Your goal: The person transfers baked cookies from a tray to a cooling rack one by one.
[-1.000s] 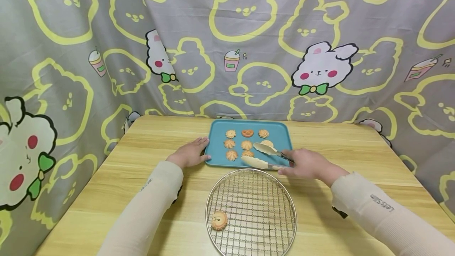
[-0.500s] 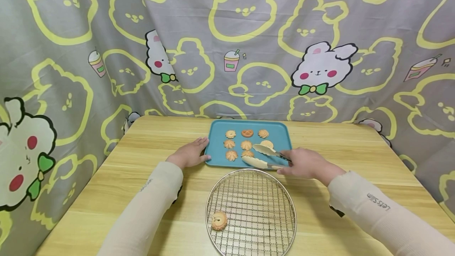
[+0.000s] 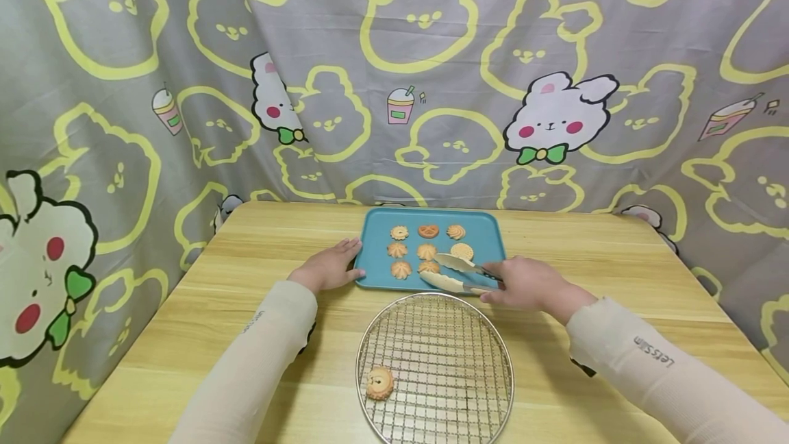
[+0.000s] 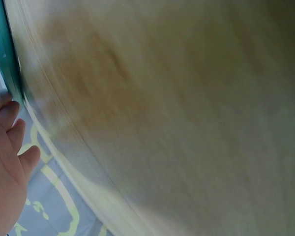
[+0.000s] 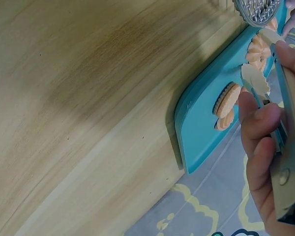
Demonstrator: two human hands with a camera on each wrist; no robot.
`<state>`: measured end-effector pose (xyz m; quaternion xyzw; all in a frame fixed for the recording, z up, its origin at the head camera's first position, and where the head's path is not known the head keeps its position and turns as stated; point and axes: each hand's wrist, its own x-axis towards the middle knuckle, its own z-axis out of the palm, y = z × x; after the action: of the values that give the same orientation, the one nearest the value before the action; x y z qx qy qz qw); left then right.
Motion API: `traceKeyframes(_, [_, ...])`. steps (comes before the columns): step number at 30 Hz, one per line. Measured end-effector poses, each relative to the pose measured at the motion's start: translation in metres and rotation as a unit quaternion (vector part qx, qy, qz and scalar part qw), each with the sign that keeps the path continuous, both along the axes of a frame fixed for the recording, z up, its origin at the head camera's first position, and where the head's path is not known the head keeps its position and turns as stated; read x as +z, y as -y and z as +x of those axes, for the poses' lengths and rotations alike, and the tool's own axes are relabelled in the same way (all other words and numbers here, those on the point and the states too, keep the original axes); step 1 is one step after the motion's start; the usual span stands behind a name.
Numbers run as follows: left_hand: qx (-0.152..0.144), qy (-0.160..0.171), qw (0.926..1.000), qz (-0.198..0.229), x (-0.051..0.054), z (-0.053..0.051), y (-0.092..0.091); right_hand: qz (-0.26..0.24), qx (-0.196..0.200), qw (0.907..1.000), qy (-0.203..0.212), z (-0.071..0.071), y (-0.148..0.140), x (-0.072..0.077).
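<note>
Several cookies lie in three rows on a blue tray (image 3: 370,225), among them a pretzel-shaped one (image 3: 428,231) at the back and a round one (image 3: 461,251) at the right. My right hand (image 3: 533,284) grips metal tongs (image 3: 455,263) with cream tips, also seen in the right wrist view (image 5: 285,147). The parted tips hang over the front right cookie (image 3: 429,267), partly covering it. My left hand (image 3: 329,266) rests at the tray's left edge, fingers extended; the left wrist view shows the fingers (image 4: 7,115) beside the rim.
A round wire rack (image 3: 444,362) stands in front of the tray on the wooden table (image 3: 296,375). One cookie (image 3: 380,383) lies on its left part. A patterned curtain (image 3: 456,40) hangs behind the table.
The tongs' upper tip has moved slightly left, off the round cookie toward the front right one. My right hand shifted a little left with them. My left hand has stayed in place.
</note>
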<state>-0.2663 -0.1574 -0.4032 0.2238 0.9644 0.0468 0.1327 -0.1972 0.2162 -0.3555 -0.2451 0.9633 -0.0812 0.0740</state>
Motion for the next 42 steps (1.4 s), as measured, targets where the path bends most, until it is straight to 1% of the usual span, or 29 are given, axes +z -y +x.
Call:
traceKeyframes(5, [-0.001, -0.001, 1.0, -0.004, -0.001, -0.001, 0.0, -0.004, 0.003, 1.0, -0.004, 0.001, 0.0, -0.001])
traceKeyframes(10, [0.001, -0.001, 1.0, -0.006, -0.001, -0.001, 0.0, 0.002, 0.002, 0.9999, -0.011, 0.001, 0.0, -0.002])
traceKeyframes(22, [0.003, -0.002, 1.0, 0.0, -0.002, 0.0, 0.0, -0.003, 0.007, 0.9999, -0.01, 0.003, -0.002, -0.004])
traceKeyframes(31, [0.005, 0.0, 1.0, 0.0, 0.001, 0.0, -0.001, -0.005, 0.016, 0.9995, -0.028, 0.005, -0.006, -0.007])
traceKeyframes(39, [0.005, -0.001, 1.0, 0.006, -0.001, 0.0, 0.0, -0.025, 0.011, 0.9995, -0.018, 0.007, -0.011, -0.009])
traceKeyframes(42, [0.004, -0.001, 1.0, 0.006, 0.0, 0.001, -0.001, -0.028, 0.011, 0.9992, -0.026, 0.007, -0.012, -0.009])
